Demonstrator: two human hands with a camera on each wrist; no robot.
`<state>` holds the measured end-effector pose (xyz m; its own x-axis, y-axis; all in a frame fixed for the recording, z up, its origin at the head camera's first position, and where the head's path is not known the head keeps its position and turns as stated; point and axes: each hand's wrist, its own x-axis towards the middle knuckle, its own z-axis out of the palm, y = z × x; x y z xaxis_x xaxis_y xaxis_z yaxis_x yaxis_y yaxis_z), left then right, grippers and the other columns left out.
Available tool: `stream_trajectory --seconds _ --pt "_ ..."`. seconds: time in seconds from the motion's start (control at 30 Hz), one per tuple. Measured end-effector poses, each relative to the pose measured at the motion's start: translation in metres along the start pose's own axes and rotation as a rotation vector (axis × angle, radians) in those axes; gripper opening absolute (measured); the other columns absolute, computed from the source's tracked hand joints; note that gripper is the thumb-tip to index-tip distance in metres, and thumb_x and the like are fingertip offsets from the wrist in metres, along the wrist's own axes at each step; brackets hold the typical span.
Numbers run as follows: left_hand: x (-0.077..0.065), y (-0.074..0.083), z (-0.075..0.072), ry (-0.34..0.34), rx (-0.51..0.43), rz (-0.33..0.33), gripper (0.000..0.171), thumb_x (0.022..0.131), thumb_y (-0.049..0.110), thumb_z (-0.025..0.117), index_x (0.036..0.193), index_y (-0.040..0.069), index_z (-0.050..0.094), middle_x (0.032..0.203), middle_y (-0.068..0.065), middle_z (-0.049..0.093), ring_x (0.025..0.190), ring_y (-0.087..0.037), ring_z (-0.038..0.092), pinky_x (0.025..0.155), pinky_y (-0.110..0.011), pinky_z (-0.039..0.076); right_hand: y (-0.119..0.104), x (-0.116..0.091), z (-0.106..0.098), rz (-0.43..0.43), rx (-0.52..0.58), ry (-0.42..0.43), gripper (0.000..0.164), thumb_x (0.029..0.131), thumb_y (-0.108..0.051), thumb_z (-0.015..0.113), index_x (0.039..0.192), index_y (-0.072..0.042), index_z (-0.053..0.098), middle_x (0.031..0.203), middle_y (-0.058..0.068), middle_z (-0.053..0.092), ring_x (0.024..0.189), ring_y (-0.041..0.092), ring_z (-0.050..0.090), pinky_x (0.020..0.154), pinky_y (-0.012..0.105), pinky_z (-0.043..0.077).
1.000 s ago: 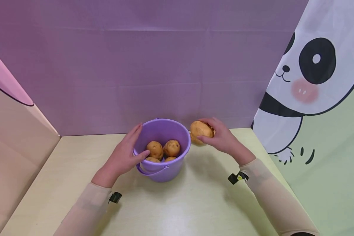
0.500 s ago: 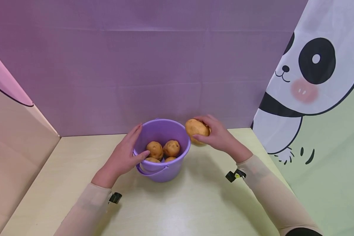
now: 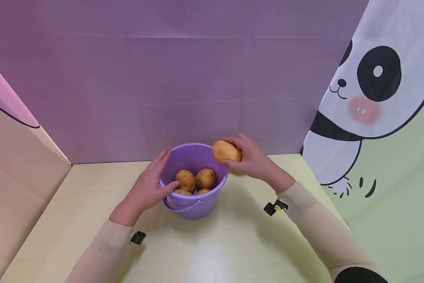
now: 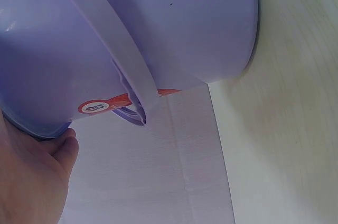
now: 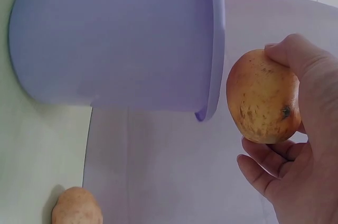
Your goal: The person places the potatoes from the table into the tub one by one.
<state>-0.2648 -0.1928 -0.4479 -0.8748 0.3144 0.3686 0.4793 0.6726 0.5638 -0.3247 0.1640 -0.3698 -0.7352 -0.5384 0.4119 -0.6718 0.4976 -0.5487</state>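
Note:
A purple bucket (image 3: 194, 206) stands upright on the table, with several potatoes (image 3: 205, 179) in its bottom. My left hand (image 3: 144, 188) grips its left rim, the thumb lying over the edge on the inside. In the left wrist view part of that hand (image 4: 31, 176) shows at the rim, beside the bucket's outer wall (image 4: 195, 28). My right hand (image 3: 250, 159) holds a yellow-brown potato (image 3: 227, 151) above the bucket's right rim. The right wrist view shows this potato (image 5: 260, 97) pinched between thumb and fingers, just past the rim (image 5: 217, 39).
One more potato (image 5: 77, 208) lies on the table right of the bucket, mostly hidden under the right hand in the head view. The bucket's handle (image 3: 181, 206) hangs down in front. A purple backdrop (image 3: 197, 78) rises behind the table (image 3: 204, 255); a panda-print panel (image 3: 374, 118) stands right.
My right hand has lifted the potato slightly and carried it left, from beside the bucket to over its right rim. The left hand and the bucket have stayed put.

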Motion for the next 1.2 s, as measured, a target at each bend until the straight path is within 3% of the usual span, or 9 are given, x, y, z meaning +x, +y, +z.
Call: stream_trajectory --seconds 0.43,0.77,1.2 --pt "0.000 0.001 0.000 -0.002 -0.001 -0.006 0.100 0.100 0.043 0.075 0.175 0.002 0.024 0.183 -0.016 0.021 0.165 -0.046 0.026 0.128 -0.071 0.029 -0.013 0.013 0.012 -0.033 -0.051 -0.072 0.063 0.093 -0.035 0.090 0.150 -0.020 0.067 0.128 0.001 0.063 0.109 0.019 0.062 0.091 0.041 0.058" --pt "-0.001 -0.002 0.000 -0.001 0.001 0.002 0.101 0.101 0.048 0.073 0.176 0.003 0.023 0.183 -0.016 0.020 0.165 -0.046 0.025 0.128 -0.071 0.029 -0.023 0.022 0.019 -0.078 -0.046 -0.137 0.067 0.094 -0.035 0.090 0.153 -0.015 0.065 0.133 0.003 0.063 0.114 0.019 0.062 0.097 0.040 0.058" --pt "0.000 -0.002 0.000 0.006 -0.002 0.013 0.100 0.100 0.044 0.075 0.176 0.003 0.024 0.182 -0.018 0.021 0.165 -0.047 0.026 0.127 -0.072 0.030 -0.034 0.033 0.028 -0.121 -0.053 -0.215 0.065 0.096 -0.036 0.088 0.152 -0.015 0.064 0.132 0.002 0.061 0.113 0.018 0.063 0.092 0.036 0.060"
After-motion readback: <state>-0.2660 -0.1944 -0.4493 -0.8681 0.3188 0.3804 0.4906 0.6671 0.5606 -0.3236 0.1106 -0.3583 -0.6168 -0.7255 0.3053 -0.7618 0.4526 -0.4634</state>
